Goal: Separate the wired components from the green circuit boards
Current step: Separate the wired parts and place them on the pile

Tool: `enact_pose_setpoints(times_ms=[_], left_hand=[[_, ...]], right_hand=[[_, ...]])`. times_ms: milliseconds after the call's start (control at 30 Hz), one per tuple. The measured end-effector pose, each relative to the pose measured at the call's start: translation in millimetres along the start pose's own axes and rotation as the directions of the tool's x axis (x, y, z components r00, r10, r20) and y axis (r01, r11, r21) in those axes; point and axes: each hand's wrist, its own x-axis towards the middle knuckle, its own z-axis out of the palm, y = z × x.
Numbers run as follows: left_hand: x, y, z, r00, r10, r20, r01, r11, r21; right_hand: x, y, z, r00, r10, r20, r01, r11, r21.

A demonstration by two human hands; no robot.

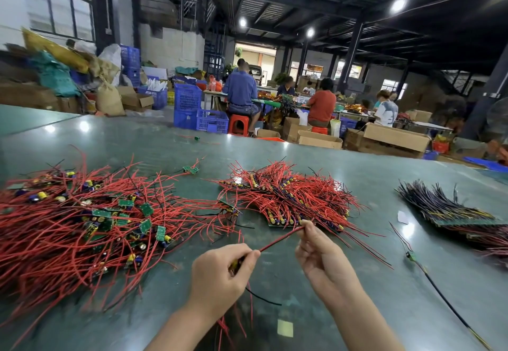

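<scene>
My left hand [223,276] grips a small wired component with a yellow part, mostly hidden in my fingers. Its red wire [280,239] stretches up and right to my right hand [320,254], which pinches the wire's far end. Just behind my right hand lies a pile of green board strips with red wires [288,196] still attached. To the left spreads a big heap of single small green boards with red wires and capacitors [90,221]. A black wire [264,299] trails below my left hand.
A bundle of boards with dark wires [450,210] lies at the right. One loose component on a black lead [411,255] sits near it. The green table [137,141] runs back to its far edge; beyond it people sit among blue crates and cardboard boxes.
</scene>
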Motion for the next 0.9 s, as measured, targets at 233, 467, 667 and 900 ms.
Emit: enact_pose_setpoints(times_ms=[233, 467, 667, 900], left_hand=[[0.0, -3.1, -0.8, 0.999, 0.037, 0.034, -0.038, 0.999, 0.02], [-4.6, -5.2, 0.5, 0.999, 0.009, 0.043, -0.01, 0.999, 0.036], [-7.0, -0.9, 6.2, 0.994, -0.086, 0.071, 0.091, 0.993, -0.081], [-4.1, 0.4, 1.2, 0.979, -0.178, 0.099, 0.193, 0.965, -0.177]], right_hand=[[1.8, 3.7, -0.4, 1.0, 0.003, 0.009, -0.003, 0.996, 0.085], [0.8, 9.0, -7.0, 0.98, -0.193, -0.046, 0.187, 0.977, -0.102], [3.6, 12.3, -8.3, 0.979, -0.139, -0.151, 0.133, 0.99, -0.049], [3.3, 8.0, -9.4, 0.988, -0.135, -0.076, 0.129, 0.989, -0.078]])
